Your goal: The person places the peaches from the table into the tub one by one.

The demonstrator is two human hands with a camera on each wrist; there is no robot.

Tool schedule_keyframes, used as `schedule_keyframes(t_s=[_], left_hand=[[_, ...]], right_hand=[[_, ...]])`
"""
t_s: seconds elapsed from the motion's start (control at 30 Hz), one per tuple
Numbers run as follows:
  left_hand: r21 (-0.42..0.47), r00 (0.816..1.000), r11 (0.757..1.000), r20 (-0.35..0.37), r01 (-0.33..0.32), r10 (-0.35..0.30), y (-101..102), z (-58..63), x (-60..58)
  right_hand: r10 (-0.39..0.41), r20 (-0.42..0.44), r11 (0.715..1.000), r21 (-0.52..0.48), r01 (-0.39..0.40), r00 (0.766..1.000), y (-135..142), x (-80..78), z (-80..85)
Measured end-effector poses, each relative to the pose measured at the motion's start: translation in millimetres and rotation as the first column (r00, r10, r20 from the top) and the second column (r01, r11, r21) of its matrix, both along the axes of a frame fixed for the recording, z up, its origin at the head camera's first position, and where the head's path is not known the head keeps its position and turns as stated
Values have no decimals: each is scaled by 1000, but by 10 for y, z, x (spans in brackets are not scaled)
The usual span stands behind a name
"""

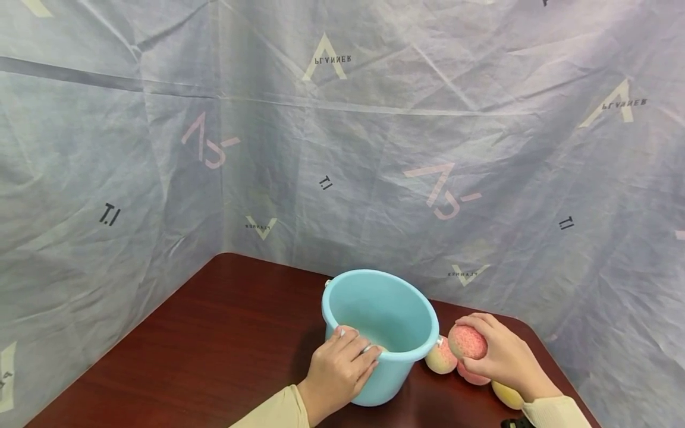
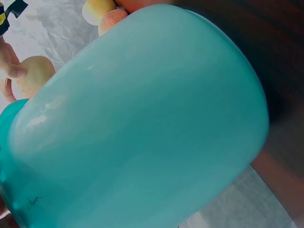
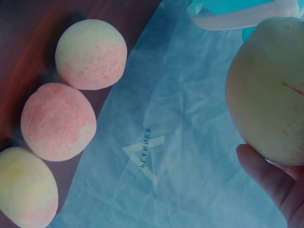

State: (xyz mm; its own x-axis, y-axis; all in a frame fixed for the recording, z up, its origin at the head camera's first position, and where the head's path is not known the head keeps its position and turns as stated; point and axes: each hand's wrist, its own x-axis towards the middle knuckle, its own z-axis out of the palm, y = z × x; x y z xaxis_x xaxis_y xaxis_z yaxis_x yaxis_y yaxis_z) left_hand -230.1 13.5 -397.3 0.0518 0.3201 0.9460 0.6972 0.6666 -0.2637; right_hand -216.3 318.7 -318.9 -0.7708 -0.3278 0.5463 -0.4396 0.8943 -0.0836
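Note:
A light blue bucket (image 1: 374, 380) stands upright on the table. Its near rim is gripped by my left hand (image 1: 338, 367), fingers curled over the edge. A pale rounded patch shows just past those fingers inside the bucket; I cannot tell what it is. To the right of the bucket, my right hand (image 1: 505, 353) holds a pink and yellow peach (image 1: 468, 342) above the table, thumb below and fingers over the top. The right wrist view shows the held peach (image 3: 268, 90) from its greenish side. The bucket's wall (image 2: 142, 114) fills most of the left wrist view.
Three more peaches lie in a row on the table right of the bucket: a yellow-pink one (image 3: 91, 54), a pink one (image 3: 58, 122) and a yellow one (image 3: 28, 187). The dark red table (image 1: 214, 345) meets grey printed cloth (image 1: 374, 178) behind and at the sides.

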Motion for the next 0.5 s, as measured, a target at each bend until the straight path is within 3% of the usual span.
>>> schedule_keyframes(t_s=[0.23,0.5], left_hand=[[2,1000,1000,8,6,-6,5,-29,8],[0,1000,1000,12,7,-7,10,-19,-1]], right_hand=[[21,-37,1000,-15,-21,999,-51,-35,-35],[24,-42,999,-32,-26,999,-88,-41,52]])
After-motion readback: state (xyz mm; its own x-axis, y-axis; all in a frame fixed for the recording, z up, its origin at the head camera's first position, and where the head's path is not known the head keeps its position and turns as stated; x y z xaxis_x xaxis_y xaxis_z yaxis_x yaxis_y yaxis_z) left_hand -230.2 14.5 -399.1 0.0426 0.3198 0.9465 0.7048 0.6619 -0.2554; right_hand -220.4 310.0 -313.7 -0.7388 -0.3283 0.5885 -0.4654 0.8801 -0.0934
